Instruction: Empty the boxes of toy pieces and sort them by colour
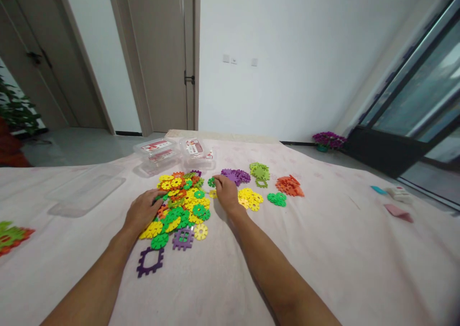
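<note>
A mixed pile of plastic interlocking discs (pixel 187 199) in yellow, green and orange lies on the cloth ahead of me. My left hand (pixel 143 211) rests against the pile's left edge, thumb and fingers apart, touching the pieces. Just right of the pile, my right hand (pixel 226 192) has its fingers closed at a green notched disc (pixel 211 182). Beside that hand are sorted groups: purple pieces (pixel 236 176), yellow discs (pixel 253 199), green discs (pixel 277 199), lime pieces (pixel 260 171) and orange pieces (pixel 289 185). Two purple square pieces (pixel 183 238) sit at the pile's near side.
Clear plastic boxes (pixel 158 154) with labels stand behind the pile. A clear lid or tray (pixel 86 192) lies to the left, with green and orange pieces (pixel 14 237) nearer. On the right are a small white box (pixel 398 194), a blue item and a pink cloth (pixel 398 213).
</note>
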Action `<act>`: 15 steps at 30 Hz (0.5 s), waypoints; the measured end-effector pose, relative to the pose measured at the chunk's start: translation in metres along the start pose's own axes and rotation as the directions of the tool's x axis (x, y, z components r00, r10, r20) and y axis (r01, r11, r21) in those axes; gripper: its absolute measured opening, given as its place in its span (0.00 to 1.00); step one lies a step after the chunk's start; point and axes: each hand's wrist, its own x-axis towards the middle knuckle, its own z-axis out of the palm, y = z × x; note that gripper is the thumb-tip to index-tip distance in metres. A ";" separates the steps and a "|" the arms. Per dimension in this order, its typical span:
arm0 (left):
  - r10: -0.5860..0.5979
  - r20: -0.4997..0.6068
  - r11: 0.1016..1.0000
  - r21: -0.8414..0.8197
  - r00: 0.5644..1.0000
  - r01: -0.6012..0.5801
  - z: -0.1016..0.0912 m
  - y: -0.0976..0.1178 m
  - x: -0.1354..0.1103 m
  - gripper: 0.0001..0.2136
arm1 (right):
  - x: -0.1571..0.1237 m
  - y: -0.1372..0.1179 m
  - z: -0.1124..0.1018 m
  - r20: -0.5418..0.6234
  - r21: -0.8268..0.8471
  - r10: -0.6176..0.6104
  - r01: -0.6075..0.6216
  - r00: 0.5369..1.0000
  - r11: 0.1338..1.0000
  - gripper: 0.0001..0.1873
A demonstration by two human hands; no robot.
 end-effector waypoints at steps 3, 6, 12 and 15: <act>-0.004 0.006 1.000 -0.007 1.000 0.004 -0.001 -0.001 0.000 0.20 | 0.005 0.009 -0.023 -0.101 0.108 0.083 -0.072 0.991 0.992 0.16; -0.016 0.003 1.000 -0.018 1.000 0.016 -0.001 -0.001 0.000 0.19 | -0.001 0.031 -0.055 -0.208 0.142 0.171 -0.143 0.963 0.979 0.17; -0.021 0.014 1.000 -0.010 1.000 0.021 -0.001 0.000 0.001 0.20 | -0.045 0.099 -0.116 -0.393 0.055 0.368 -0.378 0.843 0.924 0.20; -0.035 0.021 0.999 0.007 0.999 0.035 -0.001 0.000 0.001 0.20 | -0.064 0.125 -0.134 -0.444 0.008 0.399 -0.442 0.802 0.897 0.21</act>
